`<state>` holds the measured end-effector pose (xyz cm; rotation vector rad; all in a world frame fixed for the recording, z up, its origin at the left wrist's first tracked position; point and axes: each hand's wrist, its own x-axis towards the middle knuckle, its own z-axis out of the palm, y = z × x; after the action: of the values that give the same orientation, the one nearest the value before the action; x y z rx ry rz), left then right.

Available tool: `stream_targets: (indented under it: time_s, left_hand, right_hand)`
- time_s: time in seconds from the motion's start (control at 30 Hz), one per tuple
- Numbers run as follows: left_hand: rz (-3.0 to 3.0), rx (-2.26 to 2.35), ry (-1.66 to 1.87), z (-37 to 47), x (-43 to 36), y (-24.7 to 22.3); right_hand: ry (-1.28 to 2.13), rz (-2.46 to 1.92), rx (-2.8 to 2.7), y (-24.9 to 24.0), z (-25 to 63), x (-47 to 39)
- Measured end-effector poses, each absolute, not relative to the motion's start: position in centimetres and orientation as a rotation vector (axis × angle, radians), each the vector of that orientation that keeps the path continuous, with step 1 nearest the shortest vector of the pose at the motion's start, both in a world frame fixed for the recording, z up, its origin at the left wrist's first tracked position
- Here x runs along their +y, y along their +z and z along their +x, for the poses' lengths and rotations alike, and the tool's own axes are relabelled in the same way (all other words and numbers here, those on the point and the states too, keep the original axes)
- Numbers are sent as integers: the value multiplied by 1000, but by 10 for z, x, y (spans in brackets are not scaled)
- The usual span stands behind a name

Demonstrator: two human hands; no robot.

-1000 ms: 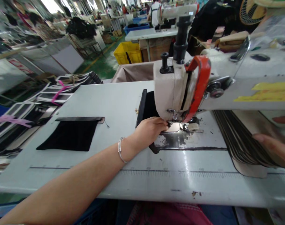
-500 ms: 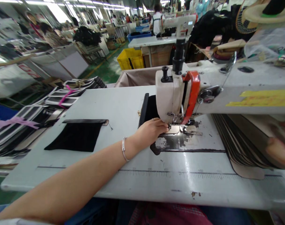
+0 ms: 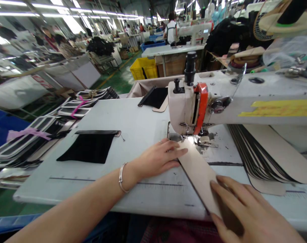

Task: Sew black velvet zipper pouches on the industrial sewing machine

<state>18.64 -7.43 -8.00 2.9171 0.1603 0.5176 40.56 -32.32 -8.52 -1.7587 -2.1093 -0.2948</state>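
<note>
A long beige panel (image 3: 197, 168) with a dark edge runs diagonally from the sewing machine's (image 3: 187, 108) needle area toward the table's front edge. At its far end, my left hand (image 3: 158, 158) has its index finger over the top, with the thumb at the left edge, closed on it beside the presser foot. Fingers on top and thumb at the near left edge, my right hand (image 3: 244, 209) grips the near part. Behind the machine head lies a black piece with a beige backing (image 3: 154, 98). Another black piece (image 3: 89, 146) with a dark top strip lies flat at left.
A fanned stack of beige, dark-edged panels (image 3: 274, 152) lies under the machine arm at right. Tied bundles of panels (image 3: 34, 135) stand left of the table (image 3: 133, 125). Beyond are a yellow crate (image 3: 144, 68), another machine and a person in white (image 3: 171, 32).
My right hand has come from the stack at right with a beige panel, now at the needle area. The black piece has shifted back behind the machine; my left hand now touches the panel.
</note>
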Motion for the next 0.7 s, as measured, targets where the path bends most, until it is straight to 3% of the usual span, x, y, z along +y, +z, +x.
stream_targets:
  time_s: [0.3, 0.7]
  left_hand:
    - [2974, 167, 590, 185, -71, -98]
    - [2759, 127, 537, 191, -53, -100]
  right_hand:
    - [-113, -1503, -2319, -107, 427, -241]
    - [149, -1407, -2168, -111, 430, -233]
